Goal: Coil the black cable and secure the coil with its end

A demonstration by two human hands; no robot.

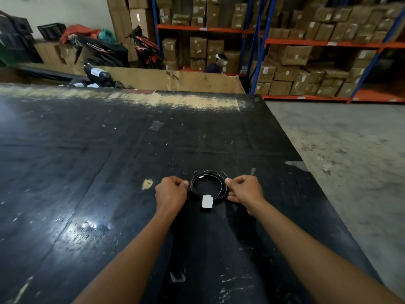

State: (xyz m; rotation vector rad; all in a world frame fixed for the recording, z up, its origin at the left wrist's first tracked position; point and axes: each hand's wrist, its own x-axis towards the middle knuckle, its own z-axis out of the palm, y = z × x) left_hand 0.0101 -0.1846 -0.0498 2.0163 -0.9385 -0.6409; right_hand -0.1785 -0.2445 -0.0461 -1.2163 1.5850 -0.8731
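The black cable (pixel 209 173) lies as a small round coil on the black table (pixel 109 161), right of centre and close to me. A white tag (pixel 207 201) hangs on the coil's near side. My left hand (pixel 171 191) pinches the coil's left edge with closed fingers. My right hand (pixel 245 188) pinches the right edge the same way. Both forearms reach in from the bottom of the view. The cable's end is not distinguishable among the loops.
The table's right edge (pixel 306 172) drops to a grey concrete floor (pixel 350 150). A cardboard wall (pixel 175 80) stands behind the far edge. Shelves of cartons (pixel 306 51), motorbikes (pixel 122 49) and a person (pixel 215 64) are farther back.
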